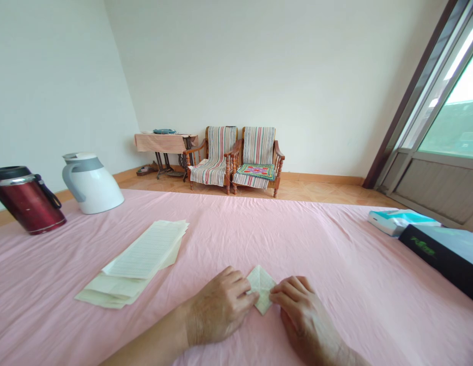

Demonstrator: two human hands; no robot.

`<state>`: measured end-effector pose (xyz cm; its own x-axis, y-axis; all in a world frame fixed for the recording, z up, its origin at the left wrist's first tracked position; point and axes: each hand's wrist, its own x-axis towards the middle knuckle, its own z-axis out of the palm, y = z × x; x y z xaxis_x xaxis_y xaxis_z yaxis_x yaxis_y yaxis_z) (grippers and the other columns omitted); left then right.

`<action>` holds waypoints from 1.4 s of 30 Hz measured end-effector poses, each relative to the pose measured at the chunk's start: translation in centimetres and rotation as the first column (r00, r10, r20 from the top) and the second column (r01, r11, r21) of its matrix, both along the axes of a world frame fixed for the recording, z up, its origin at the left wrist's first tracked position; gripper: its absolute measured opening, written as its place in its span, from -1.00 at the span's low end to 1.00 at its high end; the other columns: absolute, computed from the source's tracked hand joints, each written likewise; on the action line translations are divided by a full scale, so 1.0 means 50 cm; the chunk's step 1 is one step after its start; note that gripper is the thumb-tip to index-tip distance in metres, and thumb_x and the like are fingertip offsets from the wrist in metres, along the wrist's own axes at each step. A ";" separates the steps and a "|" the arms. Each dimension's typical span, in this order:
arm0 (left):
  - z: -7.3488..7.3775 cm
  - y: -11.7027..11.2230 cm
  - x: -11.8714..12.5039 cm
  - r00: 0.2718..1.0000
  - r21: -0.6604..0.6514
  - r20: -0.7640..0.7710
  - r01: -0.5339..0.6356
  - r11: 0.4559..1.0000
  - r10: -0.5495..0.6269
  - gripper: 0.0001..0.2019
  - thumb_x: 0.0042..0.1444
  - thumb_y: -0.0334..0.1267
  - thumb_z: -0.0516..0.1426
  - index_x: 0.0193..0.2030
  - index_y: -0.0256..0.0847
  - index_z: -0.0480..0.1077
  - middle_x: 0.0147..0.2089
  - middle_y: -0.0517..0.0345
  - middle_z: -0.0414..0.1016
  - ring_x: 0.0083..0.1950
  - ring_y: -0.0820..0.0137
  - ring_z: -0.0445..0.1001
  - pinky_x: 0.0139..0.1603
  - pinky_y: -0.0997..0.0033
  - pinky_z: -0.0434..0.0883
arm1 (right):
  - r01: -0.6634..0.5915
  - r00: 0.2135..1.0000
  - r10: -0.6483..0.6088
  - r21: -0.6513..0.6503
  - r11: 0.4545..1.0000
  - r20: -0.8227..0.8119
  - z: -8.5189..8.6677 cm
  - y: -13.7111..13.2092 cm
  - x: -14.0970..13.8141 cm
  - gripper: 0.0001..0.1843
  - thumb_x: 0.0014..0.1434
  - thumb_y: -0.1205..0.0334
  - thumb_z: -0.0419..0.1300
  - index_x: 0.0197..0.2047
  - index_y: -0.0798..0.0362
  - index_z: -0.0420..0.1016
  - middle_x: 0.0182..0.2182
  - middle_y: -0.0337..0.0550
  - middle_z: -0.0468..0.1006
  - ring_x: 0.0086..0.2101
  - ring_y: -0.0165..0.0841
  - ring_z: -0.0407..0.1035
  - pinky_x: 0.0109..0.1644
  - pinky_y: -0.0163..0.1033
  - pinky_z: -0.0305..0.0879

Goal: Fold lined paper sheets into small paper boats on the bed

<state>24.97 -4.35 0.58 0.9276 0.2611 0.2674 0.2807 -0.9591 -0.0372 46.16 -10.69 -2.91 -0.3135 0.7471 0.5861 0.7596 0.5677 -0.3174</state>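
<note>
Head: left hand (220,306), right hand (302,315) pinch folded paper (262,291); box (444,260) lettering illegible

Soft daylight comes from the window (455,101) at two o'clock, blown white there. Faint shadow sits under the left hand (217,310) and right hand (303,317). Sharp focus; edges bow outward.

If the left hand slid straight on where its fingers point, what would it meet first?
The folded paper, which the left hand already touches. Just beyond it, probably the right hand, whose fingers rest on the same paper.
</note>
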 end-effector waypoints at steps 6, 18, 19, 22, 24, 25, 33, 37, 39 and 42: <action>0.003 -0.006 0.002 0.999 0.014 -0.036 -0.012 1.000 0.012 -0.88 0.25 -0.40 0.00 -0.14 -0.26 0.33 -0.24 0.06 0.41 -0.22 0.27 0.33 -0.18 0.25 0.23 | -0.023 0.995 0.012 0.106 0.994 0.104 0.009 0.002 -0.010 -0.57 0.09 0.53 -0.04 -0.03 0.08 0.42 -0.13 -0.07 0.57 -0.11 -0.24 0.39 -0.02 -0.06 0.11; -0.004 -0.009 0.002 0.998 -0.094 -0.051 -0.042 0.995 0.037 -0.87 0.19 -0.42 0.02 -0.15 -0.25 0.34 -0.20 0.05 0.41 -0.21 0.26 0.31 -0.14 0.25 0.25 | -0.002 0.942 -0.071 0.217 0.976 0.328 -0.014 0.009 -0.021 -0.59 0.25 0.26 0.03 0.16 0.06 0.33 0.07 -0.14 0.47 0.11 -0.22 0.29 0.28 0.01 -0.11; -0.004 -0.011 0.002 0.998 -0.100 -0.050 -0.053 0.994 0.048 -0.86 0.20 -0.42 0.02 -0.13 -0.24 0.34 -0.20 0.06 0.42 -0.22 0.26 0.31 -0.15 0.25 0.24 | 0.010 0.937 -0.093 0.240 0.971 0.337 -0.017 0.010 -0.018 -0.60 0.25 0.25 0.03 0.15 0.07 0.34 0.06 -0.14 0.48 0.10 -0.22 0.29 0.29 0.01 -0.13; -0.004 -0.016 -0.002 0.995 -0.122 -0.029 -0.094 0.988 0.091 -0.79 0.20 -0.43 0.01 -0.05 -0.21 0.33 -0.17 0.06 0.43 -0.20 0.26 0.32 -0.13 0.23 0.24 | -0.003 0.900 -0.133 0.310 0.951 0.416 -0.026 0.014 0.001 -0.60 0.26 0.25 0.05 0.15 0.12 0.35 0.06 -0.12 0.48 0.12 -0.22 0.27 0.34 0.00 -0.23; -0.006 -0.019 -0.005 0.993 -0.148 -0.007 -0.114 0.982 0.114 -0.76 0.20 -0.44 0.01 -0.01 -0.20 0.33 -0.13 0.06 0.43 -0.18 0.26 0.33 -0.11 0.23 0.25 | -0.040 0.864 -0.138 0.341 0.939 0.484 -0.031 0.015 0.015 -0.59 0.26 0.22 0.07 0.16 0.14 0.34 0.07 -0.10 0.47 0.14 -0.21 0.25 0.35 0.01 -0.26; -0.007 -0.021 -0.007 0.993 -0.162 0.006 -0.116 0.980 0.118 -0.75 0.20 -0.44 0.01 0.00 -0.20 0.33 -0.12 0.05 0.44 -0.16 0.26 0.33 -0.09 0.23 0.25 | -0.052 0.851 -0.140 0.346 0.937 0.506 -0.033 0.015 0.019 -0.58 0.26 0.20 0.08 0.16 0.14 0.34 0.08 -0.09 0.46 0.14 -0.20 0.24 0.34 0.01 -0.25; -0.025 -0.024 -0.010 0.988 -0.195 0.079 -0.119 0.974 0.136 -0.74 0.19 -0.48 0.02 0.00 -0.23 0.35 -0.08 0.04 0.47 -0.09 0.24 0.37 -0.03 0.21 0.28 | 0.181 0.895 -0.303 0.354 0.918 0.327 -0.040 -0.007 -0.008 -0.61 0.28 0.13 -0.02 -0.05 0.19 0.51 -0.06 0.04 0.56 0.01 -0.17 0.39 0.26 0.00 -0.08; -0.022 -0.025 -0.011 0.987 -0.171 0.118 -0.091 0.981 0.112 -0.73 0.19 -0.47 0.02 0.01 -0.22 0.35 -0.11 0.03 0.47 -0.10 0.26 0.39 -0.05 0.23 0.29 | 0.238 0.894 -0.340 0.332 0.913 0.291 -0.047 -0.011 -0.009 -0.60 0.26 0.12 0.00 -0.06 0.20 0.51 -0.10 0.07 0.58 -0.04 -0.14 0.42 0.20 0.03 0.04; -0.016 -0.027 -0.012 0.987 -0.163 0.120 -0.085 0.983 0.105 -0.74 0.21 -0.45 0.02 0.02 -0.20 0.34 -0.12 0.04 0.47 -0.11 0.27 0.40 -0.05 0.24 0.28 | 0.260 0.899 -0.350 0.320 0.911 0.265 -0.049 -0.012 -0.005 -0.60 0.24 0.13 0.00 -0.05 0.20 0.50 -0.11 0.09 0.58 -0.05 -0.12 0.43 0.17 0.06 0.07; -0.008 -0.030 -0.013 0.990 -0.146 0.094 -0.090 0.985 0.104 -0.72 0.22 -0.43 0.02 0.05 -0.18 0.32 -0.10 0.05 0.46 -0.09 0.26 0.40 -0.04 0.20 0.24 | 0.286 0.910 -0.359 0.313 0.906 0.206 -0.039 -0.015 0.004 -0.63 0.22 0.18 0.02 -0.04 0.20 0.49 -0.12 0.08 0.59 -0.08 -0.12 0.45 0.10 0.05 0.14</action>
